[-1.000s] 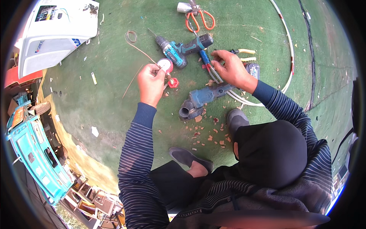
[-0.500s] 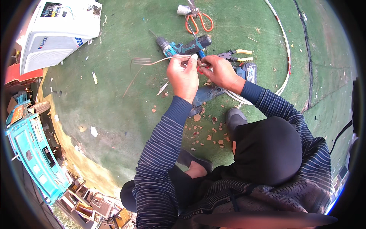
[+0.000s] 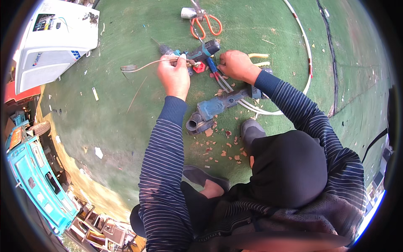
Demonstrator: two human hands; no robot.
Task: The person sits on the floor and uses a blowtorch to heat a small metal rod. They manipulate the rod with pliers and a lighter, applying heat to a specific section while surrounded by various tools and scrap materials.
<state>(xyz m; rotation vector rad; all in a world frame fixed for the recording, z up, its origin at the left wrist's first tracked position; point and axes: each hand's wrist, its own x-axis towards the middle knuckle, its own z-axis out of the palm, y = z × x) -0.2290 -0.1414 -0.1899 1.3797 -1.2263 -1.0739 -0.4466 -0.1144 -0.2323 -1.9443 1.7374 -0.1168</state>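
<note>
My left hand [image 3: 174, 77] pinches a thin copper tube with a brass-coloured fitting. The tube [image 3: 147, 64] runs out to the left and ends in a small coil, and a red piece [image 3: 199, 67] shows on the fitting's other side. My right hand [image 3: 238, 66] is apart from it, fingers curled; what they hold, if anything, is hidden. Pliers with yellow handles [image 3: 258, 55] lie partly behind that hand. A teal and black cordless drill [image 3: 201, 51] lies just beyond my left hand. Nearer me is a blue angle grinder [image 3: 212, 108].
Orange-handled scissors [image 3: 205, 25] and a silver can [image 3: 188, 13] lie at the far side of the green floor [image 3: 138, 138]. A white hose [image 3: 310, 54] curves around the right. Reddish chips [image 3: 226, 147] are scattered near my shoes. A white appliance housing [image 3: 63, 42] stands far left.
My hands have moved apart. The left has gone left with the copper tube and its fitting; the right has let go of the fitting and is by the pliers. The whole view has shifted slightly.
</note>
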